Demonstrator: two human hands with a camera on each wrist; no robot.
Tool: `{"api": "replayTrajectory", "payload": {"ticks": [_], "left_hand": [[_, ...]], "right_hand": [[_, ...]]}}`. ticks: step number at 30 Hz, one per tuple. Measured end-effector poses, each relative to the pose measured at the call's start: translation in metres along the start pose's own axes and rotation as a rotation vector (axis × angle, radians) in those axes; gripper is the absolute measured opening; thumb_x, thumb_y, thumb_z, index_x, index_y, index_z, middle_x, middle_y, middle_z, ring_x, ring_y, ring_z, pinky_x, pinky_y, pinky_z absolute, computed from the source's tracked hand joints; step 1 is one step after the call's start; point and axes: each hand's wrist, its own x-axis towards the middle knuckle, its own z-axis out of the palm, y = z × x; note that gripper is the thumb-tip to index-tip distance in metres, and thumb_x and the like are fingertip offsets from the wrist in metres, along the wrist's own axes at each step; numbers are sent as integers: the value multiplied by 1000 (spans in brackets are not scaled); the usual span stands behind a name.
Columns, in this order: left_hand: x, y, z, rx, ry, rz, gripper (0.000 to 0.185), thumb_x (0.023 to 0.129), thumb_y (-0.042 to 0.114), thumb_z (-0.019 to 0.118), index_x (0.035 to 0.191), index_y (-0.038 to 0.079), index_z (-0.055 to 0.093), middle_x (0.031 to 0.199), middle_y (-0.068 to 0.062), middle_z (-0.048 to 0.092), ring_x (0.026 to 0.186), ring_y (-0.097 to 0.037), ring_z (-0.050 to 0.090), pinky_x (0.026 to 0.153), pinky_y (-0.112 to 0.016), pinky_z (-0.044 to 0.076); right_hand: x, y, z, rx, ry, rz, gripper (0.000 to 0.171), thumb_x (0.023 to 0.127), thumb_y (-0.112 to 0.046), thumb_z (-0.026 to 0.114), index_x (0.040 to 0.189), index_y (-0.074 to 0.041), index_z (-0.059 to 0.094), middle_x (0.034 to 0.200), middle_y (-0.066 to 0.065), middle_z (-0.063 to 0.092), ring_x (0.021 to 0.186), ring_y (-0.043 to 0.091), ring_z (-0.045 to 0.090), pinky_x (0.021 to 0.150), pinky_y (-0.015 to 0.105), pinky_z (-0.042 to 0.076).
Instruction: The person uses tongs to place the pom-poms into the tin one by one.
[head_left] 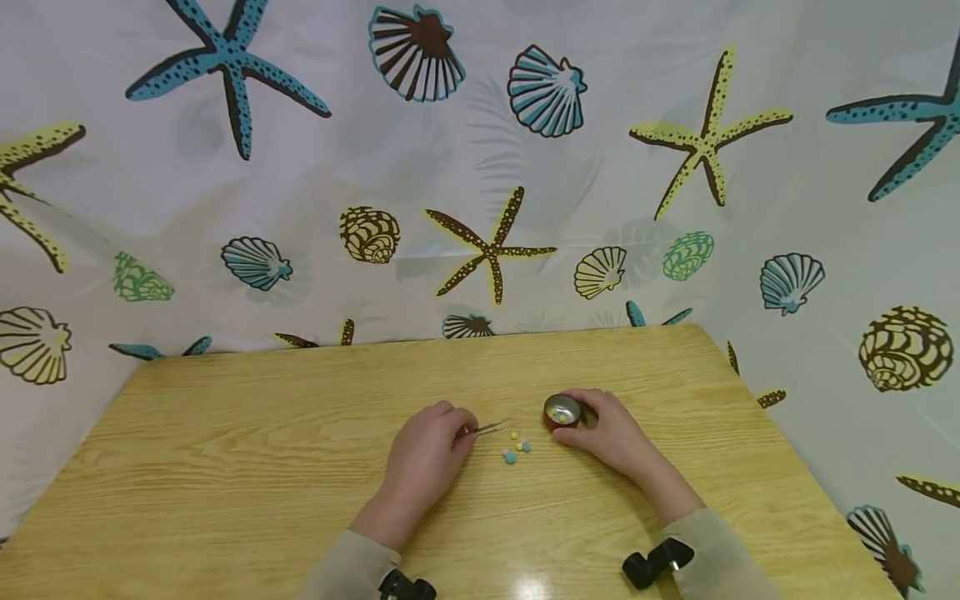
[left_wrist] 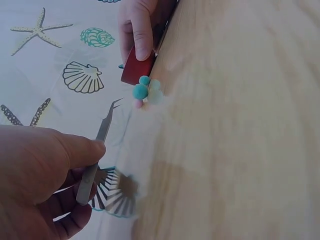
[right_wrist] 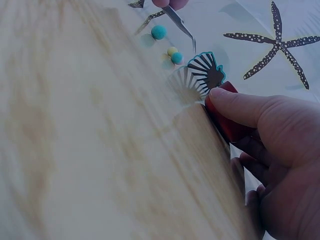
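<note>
Head view: wood-grain counter (head_left: pixel 262 467) across the lower frame, shell-printed cloth (head_left: pixel 315 183) above; near centre, left fingers (head_left: pixel 463 419) pinch tweezers (head_left: pixel 487 428) beside small balls (head_left: pixel 510 457), right fingers (head_left: pixel 581 437) curl round a red tin (head_left: pixel 552 423). Left wrist: cloth left. Right wrist: counter left.

The head view looks forward and down from above the near side of the desk (head_left: pixel 262 467), far enough back to take in the patterned cloth (head_left: pixel 315 192) behind. The left wrist view sits close by the left hand (left_wrist: pixel 35 175), facing across towards the right hand (left_wrist: pixel 139 25); the right wrist view, similarly close to its hand, faces the other way. All three share the tweezers (left_wrist: pixel 102 131), balls (left_wrist: pixel 140 91) and red tin (right_wrist: pixel 232 120).
</note>
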Motion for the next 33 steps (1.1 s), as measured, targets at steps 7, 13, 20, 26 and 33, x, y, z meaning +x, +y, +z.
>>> {"api": "replayTrajectory", "payload": {"ticks": [7, 13, 20, 26, 33], "left_hand": [[-3, -5, 0, -11, -8, 7, 9, 96, 12, 89, 101, 15, 82, 92, 2, 69, 78, -13, 61, 69, -33, 53], [-4, -5, 0, -23, -10, 23, 10, 96, 11, 89, 101, 16, 82, 91, 3, 68, 77, -13, 61, 68, -34, 53], [-4, -5, 3, -31, -42, 10, 11, 96, 11, 89, 101, 16, 82, 90, 5, 66, 76, -12, 58, 68, -33, 51], [-4, -5, 3, -19, -49, 10, 11, 96, 11, 89, 101, 16, 82, 89, 5, 65, 75, -11, 56, 67, -33, 51], [-6, -4, 3, -16, -53, 4, 10, 95, 10, 89, 101, 15, 82, 90, 3, 67, 76, -13, 60, 68, -34, 53]], "right_hand": [[0, 1, -1, -1, -2, -6, 61, 96, -34, 91, 148, -11, 68, 143, 14, 65, 136, 37, 55, 119, 64, 38], [1, 2, -1, -10, -2, -8, 61, 96, -34, 91, 148, -11, 68, 143, 13, 66, 135, 36, 55, 118, 63, 39], [1, -1, -1, 5, -4, -3, 62, 95, -33, 91, 148, -11, 68, 144, 13, 65, 137, 36, 54, 120, 64, 37], [0, -2, -1, 9, -6, -2, 62, 96, -32, 91, 149, -11, 68, 143, 13, 65, 137, 37, 54, 120, 64, 37], [0, -2, -1, 8, -6, -6, 60, 96, -30, 91, 147, -9, 68, 142, 13, 66, 137, 37, 54, 120, 63, 37]]}}
